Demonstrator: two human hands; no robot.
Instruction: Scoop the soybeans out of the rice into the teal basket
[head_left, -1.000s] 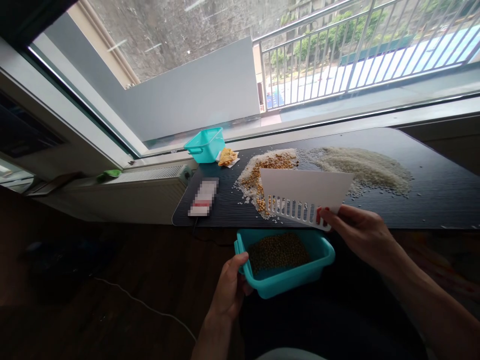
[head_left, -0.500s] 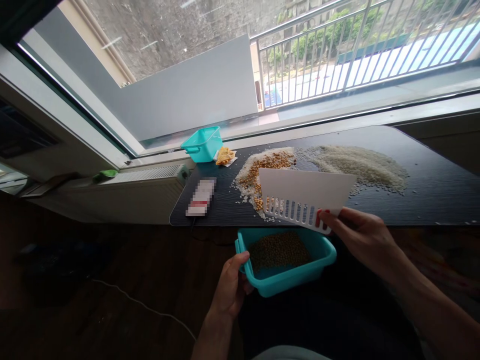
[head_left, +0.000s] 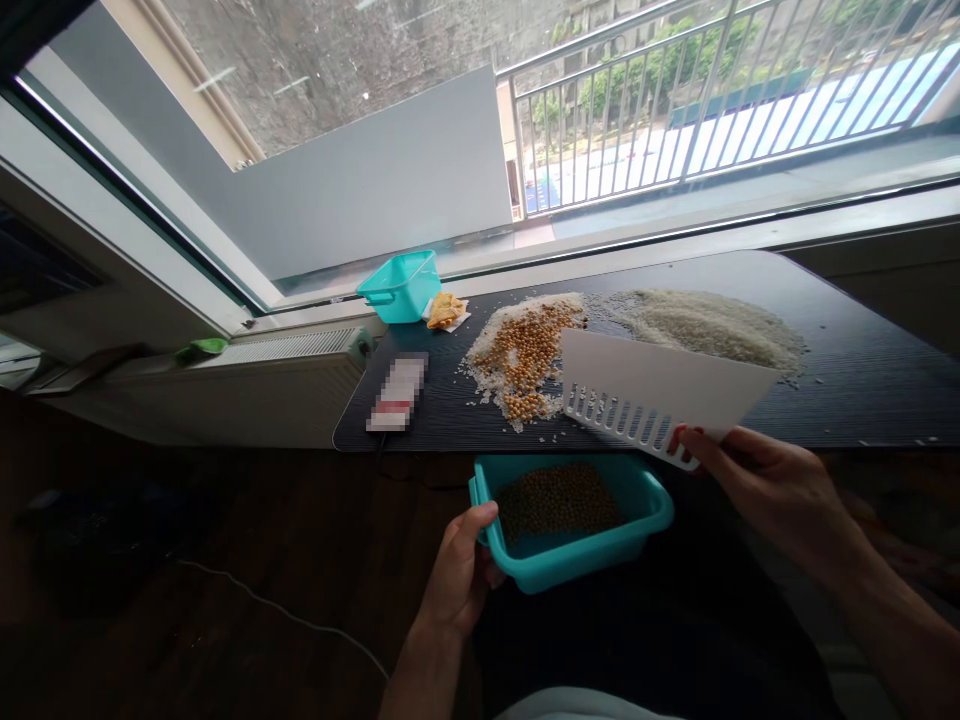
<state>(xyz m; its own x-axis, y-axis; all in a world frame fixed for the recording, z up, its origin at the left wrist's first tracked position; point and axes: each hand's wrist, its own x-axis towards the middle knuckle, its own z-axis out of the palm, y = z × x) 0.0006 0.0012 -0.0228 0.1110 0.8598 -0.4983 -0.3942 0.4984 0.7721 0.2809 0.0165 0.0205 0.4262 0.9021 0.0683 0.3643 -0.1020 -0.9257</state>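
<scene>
Left hand (head_left: pixel 461 570) grips the part-filled teal tub (head_left: pixel 574 565), right hand (head_left: pixel 765 485) pinches the slotted scraper (head_left: pixel 660 390); a mixed pile (head_left: pixel 521 355) lies unsorted on the desk (head_left: pixel 862 390)

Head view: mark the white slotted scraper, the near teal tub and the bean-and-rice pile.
white slotted scraper (head_left: pixel 667 385), head view, on its plain upper panel.
near teal tub (head_left: pixel 577 562), head view, on its front wall.
bean-and-rice pile (head_left: pixel 521 355), head view, on its middle.
</scene>
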